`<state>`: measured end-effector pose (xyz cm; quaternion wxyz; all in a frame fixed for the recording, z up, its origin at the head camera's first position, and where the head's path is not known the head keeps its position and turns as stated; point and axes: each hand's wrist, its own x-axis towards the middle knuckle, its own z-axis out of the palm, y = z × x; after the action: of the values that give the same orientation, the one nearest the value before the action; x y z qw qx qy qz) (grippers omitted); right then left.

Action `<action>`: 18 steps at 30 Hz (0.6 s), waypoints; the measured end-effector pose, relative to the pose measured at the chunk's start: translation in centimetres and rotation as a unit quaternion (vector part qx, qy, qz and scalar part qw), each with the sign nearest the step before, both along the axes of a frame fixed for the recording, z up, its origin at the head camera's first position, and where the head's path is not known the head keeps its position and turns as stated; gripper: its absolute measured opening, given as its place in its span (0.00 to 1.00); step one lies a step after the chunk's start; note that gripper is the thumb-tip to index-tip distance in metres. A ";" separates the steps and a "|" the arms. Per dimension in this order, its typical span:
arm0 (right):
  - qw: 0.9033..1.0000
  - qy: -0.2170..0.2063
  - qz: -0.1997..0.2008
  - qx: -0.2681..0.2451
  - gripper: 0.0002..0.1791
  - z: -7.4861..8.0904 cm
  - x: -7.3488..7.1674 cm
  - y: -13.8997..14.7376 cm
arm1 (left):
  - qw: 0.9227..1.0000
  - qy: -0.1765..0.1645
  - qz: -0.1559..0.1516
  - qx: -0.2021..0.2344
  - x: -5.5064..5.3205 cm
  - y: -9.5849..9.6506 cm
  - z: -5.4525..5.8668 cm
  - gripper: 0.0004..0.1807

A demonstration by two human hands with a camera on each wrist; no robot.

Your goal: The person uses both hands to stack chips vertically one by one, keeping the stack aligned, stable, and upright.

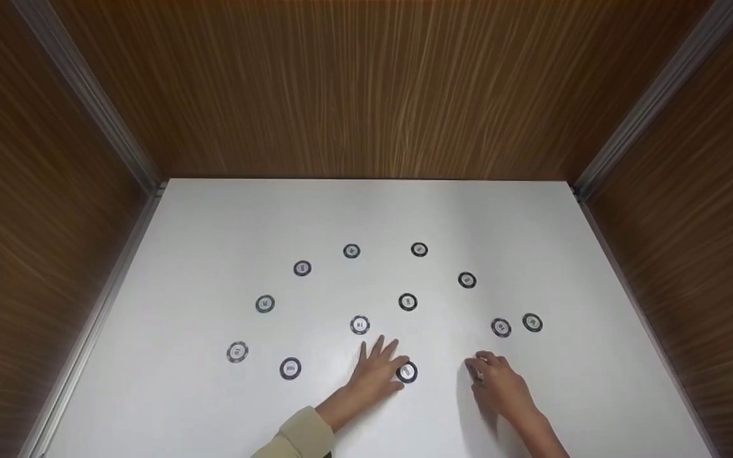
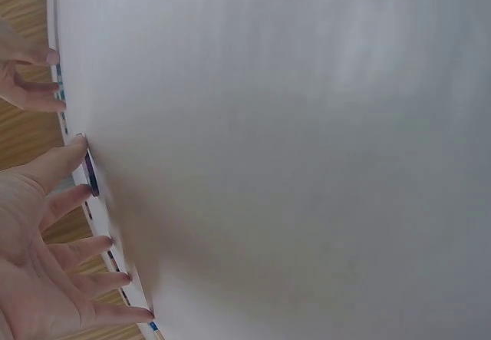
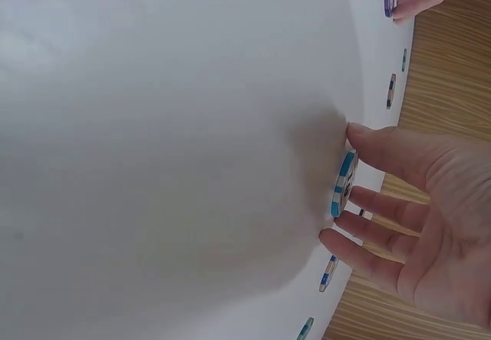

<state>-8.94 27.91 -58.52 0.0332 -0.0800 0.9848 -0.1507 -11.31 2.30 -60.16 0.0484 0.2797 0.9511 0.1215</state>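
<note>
A purple-edged poker chip (image 2: pixel 91 173) lies flat on the white table under my left hand (image 1: pixel 374 376). The thumb and forefinger pinch it by opposite edges, while the other fingers spread out over the tabletop. To the right, my right hand (image 1: pixel 499 385) holds a blue-and-white-edged poker chip (image 3: pixel 344 184) between thumb and fingers, low over the table. In the head view that chip is mostly hidden by the fingers. In the left wrist view the right hand (image 2: pixel 27 75) shows at the upper left edge.
Several more poker chips lie scattered singly, among them one (image 1: pixel 359 324) just beyond the left fingertips and another (image 1: pixel 501 327) beyond the right hand. Further chips (image 1: pixel 351 250) form a loose arc. Wood-grain panels (image 1: pixel 366 89) wall the white table (image 1: pixel 214 210) at back and sides.
</note>
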 end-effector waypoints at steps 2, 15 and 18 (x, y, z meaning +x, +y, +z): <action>1.000 0.007 -0.003 -0.005 0.23 -0.2 0.0 0.0 | 1.000 0.006 0.003 -0.002 0.0 0.1 0.0 0.26; 0.999 0.042 0.000 0.003 0.18 -0.2 -0.4 -0.1 | 0.998 0.060 -0.003 0.002 -0.4 0.5 -0.3 0.21; 0.999 0.045 -0.002 0.002 0.18 -0.1 -0.5 -0.3 | 0.998 0.056 -0.001 0.000 -0.5 0.4 -0.3 0.22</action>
<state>-9.41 27.65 -58.64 -0.0115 -0.0848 0.9857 -0.1449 -11.85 2.73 -60.45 -0.0051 0.2867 0.9522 0.1055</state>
